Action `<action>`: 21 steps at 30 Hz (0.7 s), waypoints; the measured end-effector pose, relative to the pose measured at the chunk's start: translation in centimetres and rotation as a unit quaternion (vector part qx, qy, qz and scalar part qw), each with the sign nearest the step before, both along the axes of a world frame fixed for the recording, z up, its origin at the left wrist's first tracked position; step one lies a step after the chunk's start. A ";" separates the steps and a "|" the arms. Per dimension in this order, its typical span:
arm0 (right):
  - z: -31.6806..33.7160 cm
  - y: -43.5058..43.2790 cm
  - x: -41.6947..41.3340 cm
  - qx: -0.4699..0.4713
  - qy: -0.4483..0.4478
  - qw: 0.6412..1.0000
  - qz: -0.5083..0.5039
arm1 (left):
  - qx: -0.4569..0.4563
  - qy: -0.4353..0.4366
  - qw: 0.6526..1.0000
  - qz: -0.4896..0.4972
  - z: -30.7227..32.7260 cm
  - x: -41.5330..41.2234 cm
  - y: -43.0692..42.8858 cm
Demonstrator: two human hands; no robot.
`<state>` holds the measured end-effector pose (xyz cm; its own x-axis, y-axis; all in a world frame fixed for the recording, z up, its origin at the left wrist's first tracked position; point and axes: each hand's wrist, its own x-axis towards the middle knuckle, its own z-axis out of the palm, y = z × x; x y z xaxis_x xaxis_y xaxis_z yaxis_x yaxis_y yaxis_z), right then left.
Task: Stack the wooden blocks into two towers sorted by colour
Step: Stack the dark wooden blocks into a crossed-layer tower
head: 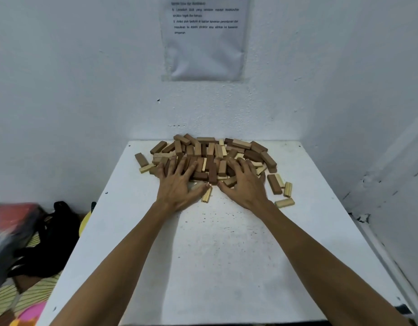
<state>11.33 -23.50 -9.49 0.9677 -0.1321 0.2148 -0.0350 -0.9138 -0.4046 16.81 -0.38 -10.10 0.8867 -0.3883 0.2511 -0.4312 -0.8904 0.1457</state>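
A loose pile of wooden blocks [208, 156], dark brown and pale mixed together, lies at the far end of the white table [215, 255]. My left hand [177, 187] rests palm down on the pile's near left edge, fingers spread over the blocks. My right hand [244, 184] lies the same way on the near right edge. Neither hand grips a block. A pale block [207, 194] lies between the two hands. To the right lie a dark block [274, 184] and two pale blocks [284, 203], apart from the pile. No tower stands.
White walls close in behind and to the right of the table; a printed sheet [204, 38] hangs on the back wall. Left of the table, below its edge, lie a black bag [53, 236] and colourful items. The table's near half is bare.
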 end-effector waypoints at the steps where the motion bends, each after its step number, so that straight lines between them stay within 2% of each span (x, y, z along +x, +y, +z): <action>1: 0.2 0.0 0.0 -0.005 0.008 1.000 0.002 | -0.009 -0.006 1.000 -0.002 -0.1 0.0 0.1; 6: 0.9 -0.7 -1.5 -0.028 -0.021 0.999 -0.031 | -0.082 -0.062 0.995 -0.003 0.1 -0.5 0.3; 13: 0.5 -2.7 -4.1 -0.057 -0.043 0.994 -0.089 | -0.053 -0.048 0.997 -0.030 -0.2 -2.8 -1.3; 17: -0.6 -3.8 -5.1 -0.027 -0.008 0.987 -0.161 | -0.017 -0.045 0.998 -0.038 -0.7 -3.3 -1.6; 21: -0.4 -4.1 -3.6 0.004 -0.001 0.984 -0.176 | -0.029 -0.028 0.999 -0.018 -0.7 -2.7 -1.3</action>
